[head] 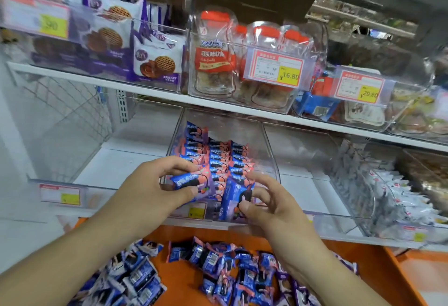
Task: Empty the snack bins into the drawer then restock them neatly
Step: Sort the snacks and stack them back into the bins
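A person's left hand [155, 184] grips a blue-and-pink snack packet [188, 181] between curled fingers and thumb at the front of a clear plastic bin [271, 150] on the lower shelf [116, 165], while the right hand [269, 199], just beside it, pinches a second packet [232, 199] standing on end against the bin's front edge. Beyond both hands, matching packets stand in neat rows [215, 155] inside the bin. Below the forearms, an open orange drawer [363, 271] holds a loose heap of packets [213, 269] of the same kind. Left of the left hand, a yellow price tag [70, 198] sits on the shelf edge. Above the hands, the upper shelf [155, 92] carries bins of purple-wrapped biscuit packs [155, 63], then red-capped candy bags [213, 46] behind a 16.80 price label [276, 68]. Right of the right hand, a further clear bin holds white-wrapped snacks [397, 196], somewhat blurred.
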`<move>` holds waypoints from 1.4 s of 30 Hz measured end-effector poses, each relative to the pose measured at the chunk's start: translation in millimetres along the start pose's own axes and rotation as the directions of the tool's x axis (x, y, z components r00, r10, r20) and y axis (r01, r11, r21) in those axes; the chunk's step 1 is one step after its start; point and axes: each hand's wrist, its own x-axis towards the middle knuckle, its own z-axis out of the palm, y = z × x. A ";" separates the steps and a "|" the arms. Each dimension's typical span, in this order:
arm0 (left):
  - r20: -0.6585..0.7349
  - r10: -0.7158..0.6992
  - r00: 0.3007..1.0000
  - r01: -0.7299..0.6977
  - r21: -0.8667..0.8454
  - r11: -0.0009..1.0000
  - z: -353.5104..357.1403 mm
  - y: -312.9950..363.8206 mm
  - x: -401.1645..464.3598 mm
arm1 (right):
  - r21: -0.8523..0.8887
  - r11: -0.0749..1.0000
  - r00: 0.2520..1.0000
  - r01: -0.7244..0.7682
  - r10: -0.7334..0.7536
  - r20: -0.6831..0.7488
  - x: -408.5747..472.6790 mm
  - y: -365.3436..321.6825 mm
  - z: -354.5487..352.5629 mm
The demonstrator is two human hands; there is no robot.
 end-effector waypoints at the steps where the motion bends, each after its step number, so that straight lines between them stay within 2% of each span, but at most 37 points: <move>1: -0.012 0.004 1.000 -0.004 0.015 1.000 -2.0 0.4 2.9 | -0.053 0.999 1.000 0.002 -0.003 -0.026 1.7 -1.2 1.3; 3: -0.060 -0.003 0.998 0.004 0.028 1.000 -7.6 -1.4 14.2 | -0.249 0.968 0.995 0.042 -0.064 -0.081 13.1 -3.5 2.2; 5: -0.118 -0.009 0.993 0.010 0.012 1.000 -15.0 -5.0 27.3 | -0.474 0.872 0.977 0.124 -0.190 -0.094 39.3 -7.6 4.9; 7: -0.173 0.009 0.985 -0.007 0.007 1.000 -21.0 -11.8 38.7 | -0.594 0.780 0.947 0.194 -0.307 -0.093 75.7 -14.8 11.5; 11: -0.203 0.018 0.979 -0.026 -0.036 0.999 -23.9 -24.0 46.1 | -0.837 0.502 0.894 0.216 -0.447 -0.037 173.1 -12.7 18.3; 12: -0.208 0.021 0.978 -0.032 -0.049 0.998 -23.4 -26.5 47.5 | -0.868 0.450 0.885 0.210 -0.464 -0.027 197.2 -8.0 16.9; 15: -0.221 0.030 0.975 -0.053 -0.101 0.993 -22.9 -32.4 52.7 | -0.905 0.406 0.911 0.128 -0.409 -0.055 248.4 1.3 16.0; 17: -0.213 0.042 0.976 -0.067 -0.111 0.992 -22.6 -36.2 55.3 | -0.940 0.332 0.917 0.082 -0.394 -0.060 267.5 7.0 16.1; 23: -0.201 0.053 0.978 -0.081 -0.132 0.988 -22.4 -37.9 57.2 | -0.976 0.168 0.860 0.138 -0.510 0.034 284.3 30.7 9.9; 27: -0.185 0.035 0.982 -0.059 -0.131 0.990 -22.7 -36.7 53.3 | -0.984 0.129 0.850 0.127 -0.525 0.041 280.5 35.4 8.2; 30: -0.196 0.039 0.980 -0.062 -0.114 0.992 -23.5 -32.2 50.3 | -0.955 0.271 0.881 0.123 -0.473 -0.021 264.2 27.4 12.4; 32: -0.188 0.044 0.981 -0.063 -0.097 0.993 -22.6 -26.8 48.4 | -0.939 0.302 0.869 0.162 -0.495 -0.009 244.2 14.6 14.6; 35: -0.148 0.057 0.987 -0.067 -0.061 0.996 -18.5 -18.1 44.1 | -0.947 0.204 0.828 0.250 -0.552 0.099 196.4 -8.2 7.1; 37: -0.127 0.075 0.989 -0.081 -0.045 0.996 -13.3 -12.3 41.0 | -0.964 0.117 0.821 0.240 -0.555 0.137 160.8 -20.7 -11.3; 39: -0.108 0.085 0.990 -0.087 -0.008 0.996 -6.7 -7.3 39.1 | -0.979 0.091 0.813 0.183 -0.574 0.098 131.3 -20.8 -39.7; 42: -0.074 0.092 0.993 -0.089 0.044 0.995 10.0 -1.3 44.1 | -0.966 0.213 0.882 0.145 -0.471 0.029 105.1 -5.0 -79.3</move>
